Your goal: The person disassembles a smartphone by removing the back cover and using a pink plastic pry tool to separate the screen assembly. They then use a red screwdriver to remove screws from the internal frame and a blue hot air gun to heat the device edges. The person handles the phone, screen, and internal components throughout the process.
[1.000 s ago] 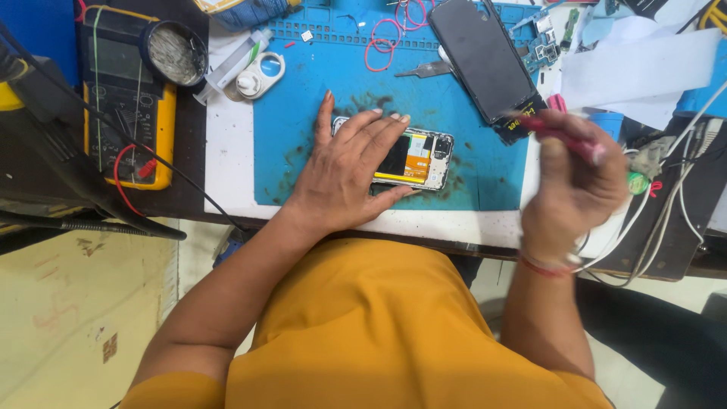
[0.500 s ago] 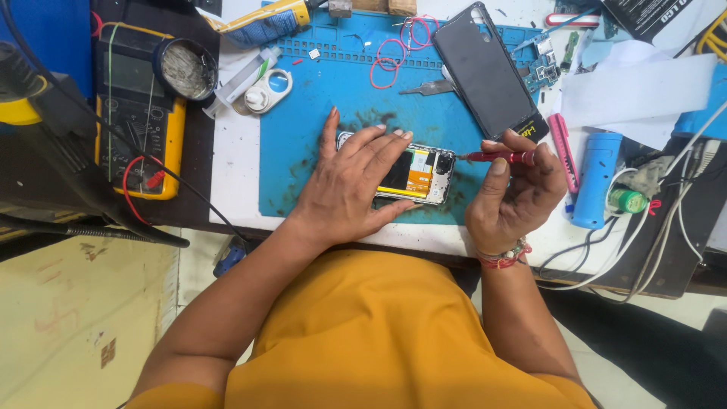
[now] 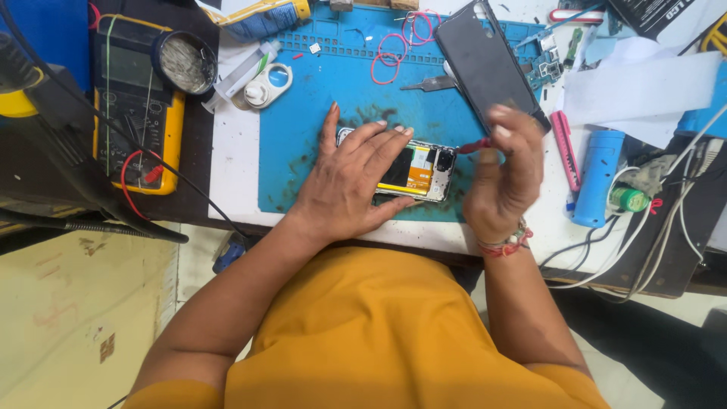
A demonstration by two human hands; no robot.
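Standing right behind this person in the orange shirt (image 3: 363, 326), looking down over their shoulders at the bench. Closest in, the left hand (image 3: 352, 178) lies flat with fingers spread over an opened phone (image 3: 416, 173), pinning it down on the blue work mat (image 3: 318, 113); you can see the phone's yellow and orange insides poking out past the fingertips. So that hand isn't gripping, just pressing on top. The phone sits near the front edge of the mat, pretty much dead centre in front of them.

The right hand (image 3: 503, 178) is just beside the phone's right end, fingers pinched together around a thin red-handled tool (image 3: 475, 145), tip pointing toward the phone's corner. There's a beaded band on that wrist.

Further back, a dark phone back cover (image 3: 485, 64) lies tilted on the mat, with loops of pink wire (image 3: 394, 49) and tweezers (image 3: 428, 83) next to it. Off to the right there's a blue cylinder (image 3: 598, 178) and a pink cutter (image 3: 564, 148) on the white table. Far left, a yellow multimeter (image 3: 140, 106) with a round tin (image 3: 185, 64) sitting at its top corner.
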